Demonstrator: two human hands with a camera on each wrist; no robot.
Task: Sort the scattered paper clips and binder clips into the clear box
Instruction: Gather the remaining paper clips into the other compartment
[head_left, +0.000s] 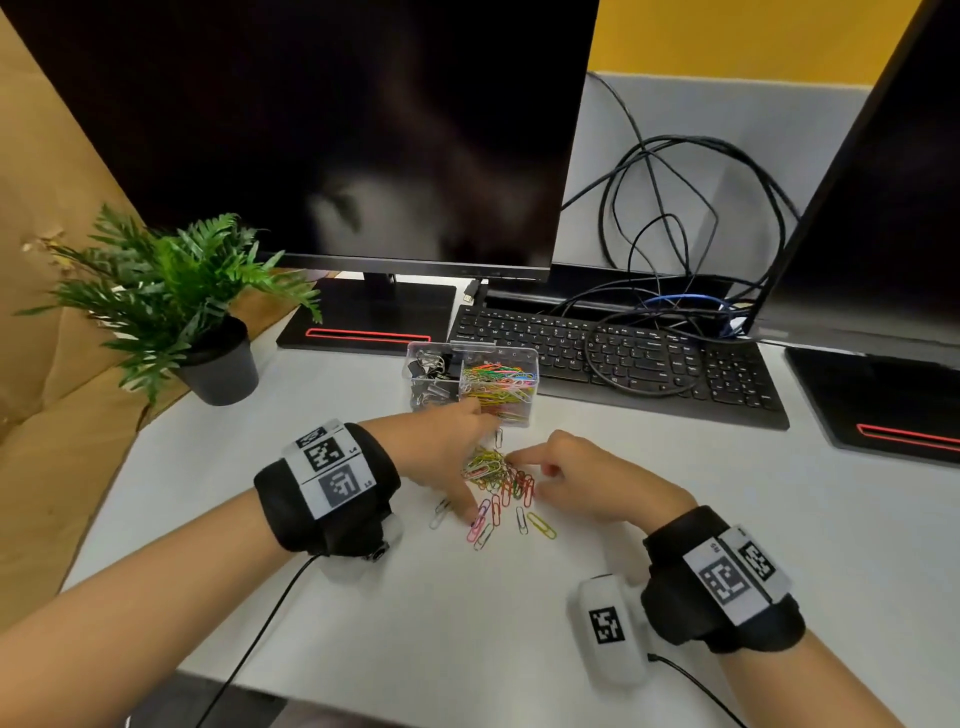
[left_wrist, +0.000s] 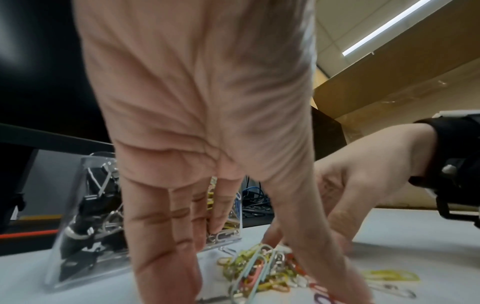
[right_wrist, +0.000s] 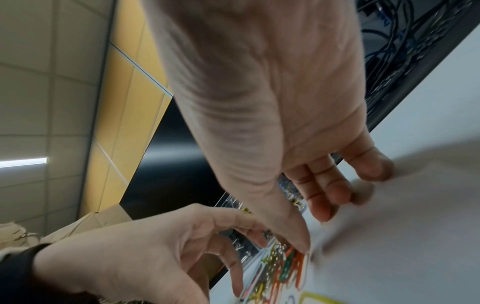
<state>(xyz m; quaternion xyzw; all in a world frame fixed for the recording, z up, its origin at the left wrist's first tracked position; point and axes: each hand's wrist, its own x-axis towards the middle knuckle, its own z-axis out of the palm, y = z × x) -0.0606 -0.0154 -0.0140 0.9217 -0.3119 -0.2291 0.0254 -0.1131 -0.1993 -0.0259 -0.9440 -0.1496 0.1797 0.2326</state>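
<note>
While both hands work the loose paper clips (head_left: 501, 480) between them on the desk (head_left: 363, 613), left hand (head_left: 441, 447) fingers are straight, tips down touching the pile; right hand (head_left: 592, 480) thumb touches the pile, grasp cannot be told. Just beyond the hands, clear box (head_left: 524, 358): binder clips (head_left: 428, 364) left compartment, colored clips right.

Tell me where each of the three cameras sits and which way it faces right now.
Head: above the desk, looking down at both hands around the paper clips, with the clear box beyond; both forearms show.
Left wrist: under the left hand, looking along its fingers to the box and clips; the right hand shows too.
Right wrist: under the right hand, looking along its fingers to the clips; the left hand shows.
All three share the clips and box.
</note>
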